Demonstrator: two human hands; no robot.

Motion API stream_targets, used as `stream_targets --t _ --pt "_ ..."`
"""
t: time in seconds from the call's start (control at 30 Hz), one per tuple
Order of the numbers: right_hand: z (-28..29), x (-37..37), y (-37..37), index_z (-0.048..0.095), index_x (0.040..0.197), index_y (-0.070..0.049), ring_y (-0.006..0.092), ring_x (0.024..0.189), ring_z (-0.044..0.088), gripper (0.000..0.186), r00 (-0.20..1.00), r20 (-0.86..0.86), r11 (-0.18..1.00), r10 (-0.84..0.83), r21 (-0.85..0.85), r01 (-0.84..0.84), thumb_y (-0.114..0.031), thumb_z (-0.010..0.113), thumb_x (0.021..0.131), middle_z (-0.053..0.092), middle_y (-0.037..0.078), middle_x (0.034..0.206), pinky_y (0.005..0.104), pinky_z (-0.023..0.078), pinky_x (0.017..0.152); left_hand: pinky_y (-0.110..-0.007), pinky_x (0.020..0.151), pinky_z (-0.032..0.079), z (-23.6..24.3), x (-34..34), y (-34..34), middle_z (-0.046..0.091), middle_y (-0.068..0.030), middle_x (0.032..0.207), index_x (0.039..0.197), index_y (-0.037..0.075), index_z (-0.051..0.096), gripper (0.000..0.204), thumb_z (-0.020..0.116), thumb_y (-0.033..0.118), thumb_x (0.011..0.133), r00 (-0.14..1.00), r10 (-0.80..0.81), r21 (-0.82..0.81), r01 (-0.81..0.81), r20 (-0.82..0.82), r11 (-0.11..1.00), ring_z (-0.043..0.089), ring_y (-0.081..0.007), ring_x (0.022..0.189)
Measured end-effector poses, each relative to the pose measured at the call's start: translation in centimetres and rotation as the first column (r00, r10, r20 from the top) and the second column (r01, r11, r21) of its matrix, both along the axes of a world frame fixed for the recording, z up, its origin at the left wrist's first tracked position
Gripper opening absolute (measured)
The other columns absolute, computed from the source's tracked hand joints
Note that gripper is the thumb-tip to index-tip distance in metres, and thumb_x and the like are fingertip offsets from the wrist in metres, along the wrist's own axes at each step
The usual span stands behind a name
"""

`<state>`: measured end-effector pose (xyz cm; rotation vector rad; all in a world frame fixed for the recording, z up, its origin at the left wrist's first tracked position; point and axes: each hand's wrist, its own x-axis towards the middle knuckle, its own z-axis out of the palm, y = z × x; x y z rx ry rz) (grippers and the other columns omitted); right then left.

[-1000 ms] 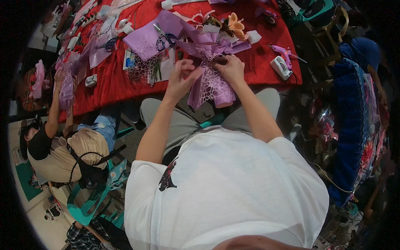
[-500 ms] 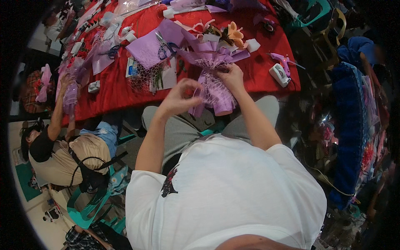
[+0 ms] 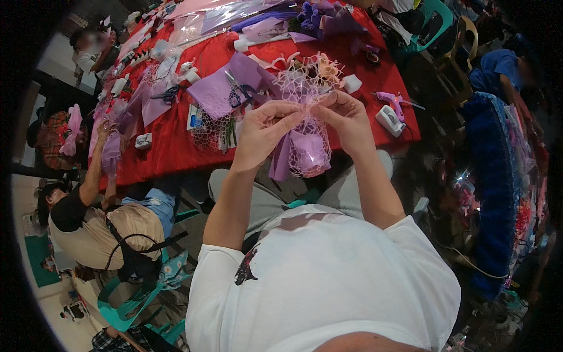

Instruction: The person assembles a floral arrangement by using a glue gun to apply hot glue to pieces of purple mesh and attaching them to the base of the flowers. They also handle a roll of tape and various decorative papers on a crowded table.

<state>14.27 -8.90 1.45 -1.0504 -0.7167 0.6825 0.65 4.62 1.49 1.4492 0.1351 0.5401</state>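
Observation:
My left hand (image 3: pixel 263 128) and my right hand (image 3: pixel 346 120) are closed, pinching white open-weave netting (image 3: pixel 309 79) at a gathered point on a lilac paper-wrapped bouquet (image 3: pixel 280 159). The netting spreads above my fingers and hangs below them over the lilac paper. Peach flowers (image 3: pixel 330 69) show behind the mesh. To the left lie a lilac sheet (image 3: pixel 211 88) with dark-handled scissors (image 3: pixel 236 92) on it, and more netting (image 3: pixel 205 132).
The red-covered table (image 3: pixel 155 161) holds a pink glue gun (image 3: pixel 394 102), a white tape dispenser (image 3: pixel 390 120) and wrapping scraps. A co-worker (image 3: pixel 102 229) works at my left; another person in blue (image 3: pixel 495 70) is at right, behind a blue-skirted table (image 3: pixel 481 193).
My left hand has risen and moved right to meet my right hand. The netting now stands spread up over the top of the bouquet, where lilac paper was uncovered before.

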Motion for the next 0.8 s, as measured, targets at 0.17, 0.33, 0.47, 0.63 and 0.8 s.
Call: stream_targets --t 0.17,0.33,0.47,0.63,0.8 --pt "1.2 0.0 0.0 0.061 0.081 -0.003 0.0091 0.08 0.059 0.009 0.991 -0.126 0.988 0.05 0.149 -0.031 -0.001 0.069 0.083 0.064 0.004 0.084 0.0233 0.047 0.075 -0.022 0.071 0.05 2.5 -0.4 0.0 0.066 -0.0026 0.095 0.107 0.002 0.063 0.017 0.06 0.01 0.093 0.991 0.121 -0.103 -0.126 -0.059 0.987 0.062 -0.0086 0.083" --pt "1.4 0.2 -0.1 0.061 0.084 -0.003 0.0083 0.077 0.058 0.009 0.996 -0.08 0.991 0.045 0.126 -0.035 -0.003 0.07 0.082 0.064 0.003 0.084 0.0219 0.046 0.073 -0.024 0.07 0.052 3.8 -1.0 -0.5 0.067 -0.0059 0.098 0.107 0.002 0.061 0.017 0.06 0.01 0.093 0.994 0.109 -0.19 -0.111 -0.018 0.976 0.064 -0.0117 0.082" --pt "2.0 -0.2 -0.3 0.062 0.088 -0.002 0.0075 0.076 0.058 0.012 0.997 0.064 0.997 -0.04 0.072 0.036 -0.003 0.072 0.081 0.064 0.002 0.084 0.0207 0.046 0.071 -0.027 0.076 0.054 3.7 -0.9 -1.0 0.068 -0.0095 0.098 0.108 -0.002 0.063 0.02 0.064 0.007 0.09 0.992 0.123 -0.181 -0.118 0.02 0.976 0.066 -0.0144 0.086" --pt "2.2 -0.6 -0.3 0.062 0.098 0.001 0.0071 0.077 0.059 0.021 0.993 0.079 0.996 -0.089 0.031 0.087 -0.003 0.073 0.081 0.065 0.001 0.087 0.0213 0.048 0.07 -0.027 0.077 0.054 2.8 -0.8 -1.1 0.07 -0.0106 0.091 0.102 -0.004 0.067 0.017 0.067 0.003 0.086 0.983 0.184 -0.112 -0.184 -0.012 0.977 0.067 -0.0149 0.082" --pt "1.8 -1.3 -0.5 0.063 0.107 0.003 0.0076 0.082 0.061 0.028 0.987 -0.153 0.998 -0.04 0.032 0.045 -0.006 0.072 0.083 0.065 0.001 0.088 0.0222 0.049 0.07 -0.024 0.071 0.054 2.3 -0.4 -1.5 0.069 -0.0089 0.085 0.095 -0.004 0.068 0.011 0.067 0.003 0.086 0.958 0.286 -0.107 -0.286 -0.016 0.952 0.066 -0.0128 0.075"
